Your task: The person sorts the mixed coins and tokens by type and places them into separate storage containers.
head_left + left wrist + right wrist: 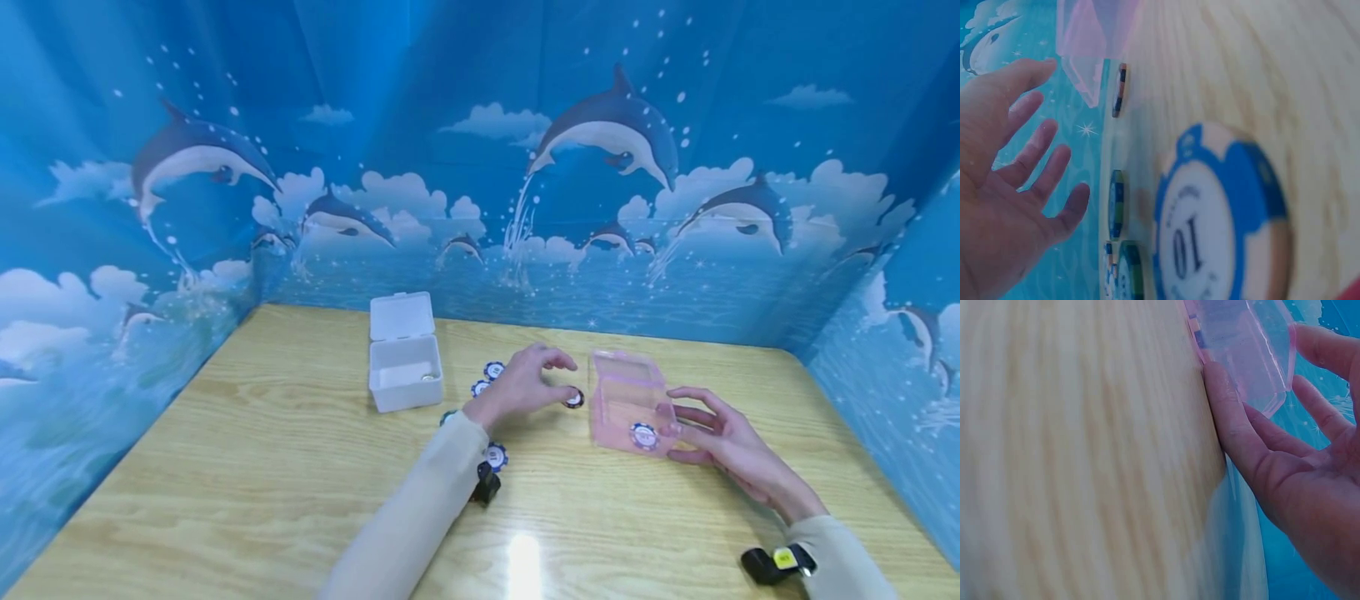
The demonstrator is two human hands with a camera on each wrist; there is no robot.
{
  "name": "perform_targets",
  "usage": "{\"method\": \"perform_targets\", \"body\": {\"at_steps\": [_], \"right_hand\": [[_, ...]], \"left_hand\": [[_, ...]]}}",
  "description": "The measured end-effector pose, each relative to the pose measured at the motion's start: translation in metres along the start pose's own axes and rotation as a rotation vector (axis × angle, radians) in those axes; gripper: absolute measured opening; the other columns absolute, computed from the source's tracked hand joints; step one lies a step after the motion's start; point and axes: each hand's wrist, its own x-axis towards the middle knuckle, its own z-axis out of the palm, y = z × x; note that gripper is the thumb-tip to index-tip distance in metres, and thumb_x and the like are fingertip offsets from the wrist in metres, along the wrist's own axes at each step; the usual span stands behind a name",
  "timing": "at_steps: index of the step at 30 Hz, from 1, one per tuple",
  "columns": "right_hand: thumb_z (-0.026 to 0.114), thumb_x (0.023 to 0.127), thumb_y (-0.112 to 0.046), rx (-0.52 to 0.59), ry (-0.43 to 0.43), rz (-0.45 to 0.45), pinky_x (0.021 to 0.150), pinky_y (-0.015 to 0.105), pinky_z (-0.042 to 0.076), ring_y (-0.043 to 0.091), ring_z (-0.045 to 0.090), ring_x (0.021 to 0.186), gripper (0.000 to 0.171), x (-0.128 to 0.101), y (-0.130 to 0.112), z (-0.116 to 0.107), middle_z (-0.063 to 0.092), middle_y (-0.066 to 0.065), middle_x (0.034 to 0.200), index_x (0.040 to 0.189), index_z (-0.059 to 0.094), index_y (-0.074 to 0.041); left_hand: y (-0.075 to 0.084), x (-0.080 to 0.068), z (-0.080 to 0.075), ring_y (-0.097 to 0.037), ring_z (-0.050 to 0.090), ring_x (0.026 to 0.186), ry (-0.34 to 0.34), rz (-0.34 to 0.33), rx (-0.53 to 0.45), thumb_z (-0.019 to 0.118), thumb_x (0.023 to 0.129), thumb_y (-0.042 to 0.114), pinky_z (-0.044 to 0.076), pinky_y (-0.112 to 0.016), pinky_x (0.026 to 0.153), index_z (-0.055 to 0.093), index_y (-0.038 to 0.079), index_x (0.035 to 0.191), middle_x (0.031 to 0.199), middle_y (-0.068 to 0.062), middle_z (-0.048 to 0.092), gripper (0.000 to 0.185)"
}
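The pink box [628,404] stands open on the bench [247,467], and everything here lies by it. A dark-edged chip [573,399] sits just off the box's left wall, between the box and the left hand [522,385] — the nearer hand by far. That hand hovers over the chip with its fingers [1035,140] spread and loosely bent; in the left wrist view the palm is bare, so this grip holds nothing. Its fingertips come close to the chip, though contact cannot be told. The right hand [723,437] lies against the box's right side, fingers [1235,428] straight and flat on the wall — steadying, not clasping. One blue chip [644,435] rests inside the box at its near wall. More blue chips [492,370] lie further left of the box, towards the white box [405,362].
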Motion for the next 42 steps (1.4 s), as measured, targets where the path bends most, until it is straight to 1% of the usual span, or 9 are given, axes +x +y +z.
{"method": "perform_targets", "body": {"at_steps": [5,10,14,17,22,31,38,40,42], "right_hand": [[0.059,0.103,-0.007,-0.002,0.003,0.002,0.090,0.041,0.063,0.004,0.065,0.115,0.053,0.000,0.001,0.001,0.051,-0.004,0.134,0.151,0.038,-0.013],[0.059,0.103,-0.008,-0.006,0.002,0.006,0.090,0.041,0.063,0.004,0.065,0.116,0.053,0.000,0.001,0.001,0.050,-0.003,0.135,0.151,0.037,-0.013],[0.059,0.103,-0.007,0.004,-0.005,0.002,0.090,0.041,0.063,0.004,0.065,0.116,0.053,0.000,0.002,0.001,0.052,-0.005,0.134,0.151,0.037,-0.013],[0.058,0.103,-0.006,0.009,-0.009,-0.007,0.090,0.041,0.063,0.005,0.065,0.116,0.052,0.001,0.002,0.001,0.053,-0.006,0.133,0.151,0.037,-0.013],[0.058,0.103,-0.006,0.010,-0.010,-0.011,0.090,0.041,0.063,0.005,0.066,0.116,0.052,0.000,0.002,0.001,0.053,-0.006,0.133,0.150,0.038,-0.013],[0.058,0.103,-0.007,0.002,-0.008,-0.007,0.089,0.040,0.063,0.004,0.066,0.115,0.052,0.001,0.001,0.000,0.054,-0.007,0.132,0.151,0.037,-0.013],[0.058,0.103,-0.006,0.015,-0.016,-0.016,0.089,0.040,0.063,0.005,0.066,0.115,0.051,0.001,0.001,0.000,0.056,-0.008,0.131,0.150,0.038,-0.013],[0.057,0.104,-0.006,0.022,-0.022,-0.021,0.089,0.040,0.063,0.006,0.067,0.115,0.050,0.001,0.002,0.000,0.056,-0.008,0.131,0.150,0.038,-0.013],[0.056,0.104,-0.006,0.026,-0.027,-0.026,0.089,0.040,0.063,0.006,0.067,0.115,0.050,0.001,0.002,-0.001,0.057,-0.008,0.131,0.150,0.039,-0.013]], "left_hand": [[-0.004,0.003,0.002,-0.030,0.042,0.145,-0.016,0.003,0.089,0.077,0.091,0.034,0.037,-0.055,0.120,0.069,0.020,0.128,0.155,-0.006,0.049,0.040],[-0.004,0.004,0.006,-0.032,0.032,0.153,-0.041,-0.049,0.196,0.076,0.091,0.041,0.026,-0.061,0.124,0.066,0.028,0.134,0.164,-0.004,0.038,0.046],[-0.002,0.001,0.009,-0.033,0.024,0.157,-0.095,-0.090,0.281,0.076,0.090,0.046,0.012,-0.069,0.125,0.059,0.033,0.140,0.168,-0.004,0.030,0.055],[0.000,0.000,0.010,-0.034,0.022,0.157,-0.133,-0.103,0.330,0.074,0.090,0.048,0.007,-0.073,0.123,0.058,0.033,0.142,0.169,-0.006,0.029,0.056],[0.001,0.001,0.013,-0.033,0.021,0.158,-0.159,-0.124,0.367,0.069,0.093,0.050,0.006,-0.072,0.124,0.057,0.033,0.141,0.169,-0.005,0.029,0.053],[-0.001,0.005,0.017,-0.030,0.027,0.155,-0.129,-0.140,0.391,0.067,0.095,0.052,0.011,-0.070,0.125,0.061,0.037,0.132,0.166,-0.001,0.033,0.041],[0.004,0.007,0.016,-0.032,0.029,0.154,-0.100,-0.187,0.375,0.077,0.089,0.048,0.012,-0.068,0.125,0.068,0.031,0.124,0.164,-0.002,0.037,0.040],[0.005,0.007,0.016,-0.031,0.033,0.151,-0.084,-0.195,0.365,0.080,0.086,0.045,0.015,-0.067,0.125,0.068,0.030,0.121,0.161,-0.003,0.041,0.040],[0.007,0.007,0.017,-0.029,0.037,0.144,-0.069,-0.194,0.363,0.082,0.084,0.043,0.023,-0.062,0.122,0.066,0.031,0.116,0.155,-0.003,0.045,0.037]]}}
